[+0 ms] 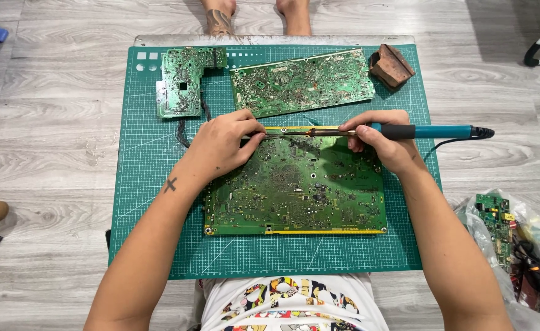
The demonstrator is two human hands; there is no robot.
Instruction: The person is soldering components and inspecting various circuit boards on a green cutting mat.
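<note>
Gripping the soldering iron [405,131], the right hand [383,142] works the large circuit board's [297,187] far edge; the left hand [224,146] pinches something thin there, risking burnt fingertips if the tip slips.

Two spare circuit boards [302,81] [184,79] and a brown block [391,65].

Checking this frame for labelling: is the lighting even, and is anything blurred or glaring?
Head view: soft, even light; both hands cast faint shadows on the large green circuit board; no strong glare; the teal-handled soldering iron and the green gridded cutting mat look sharp.
</note>
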